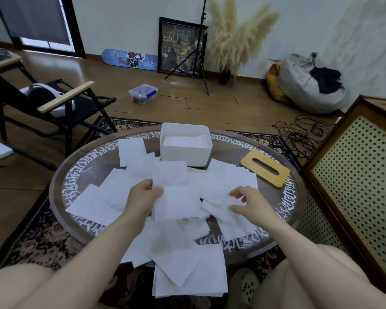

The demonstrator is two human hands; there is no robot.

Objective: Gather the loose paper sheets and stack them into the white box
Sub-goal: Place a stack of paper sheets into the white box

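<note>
Several loose white paper sheets [112, 197] lie scattered and overlapping across a round dark table [283, 219]. A white box [185, 155] stands at the table's far middle, with white sheets inside it. My left hand [143, 197] pinches a sheet [172, 175] that it holds up above the pile in the middle. My right hand [250, 204] rests on a crumpled sheet [218, 208] at the right of the pile, fingers curled around its edge. More sheets [187, 277] hang over the near edge of the table.
A flat wooden lid with a slot [265, 168] lies on the table right of the box. A perforated cabinet [354, 175] stands close on the right. A black folding chair [54, 103] is at the left, and cables [303, 132] lie on the floor behind.
</note>
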